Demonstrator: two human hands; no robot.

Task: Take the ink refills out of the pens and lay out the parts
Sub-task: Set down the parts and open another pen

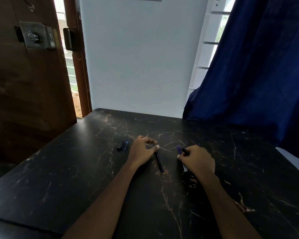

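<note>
On the black marble table [76,169] my left hand [141,150] pinches the far end of a dark pen barrel [159,161] that lies on the surface, its blue tip toward me. My right hand [197,159] rests over a bundle of thin blue refills [179,150] and holds a small black piece [185,150] at its fingertips. The refills are partly hidden under that hand. Left of my left hand lie two pen caps side by side, one black [120,145] and one blue [126,146].
A white wall stands behind the table's far edge. A dark blue curtain [257,66] hangs over the table's right rear corner. A brown wooden door [24,75] with a lock stands to the left. The table's near part holds only my forearms.
</note>
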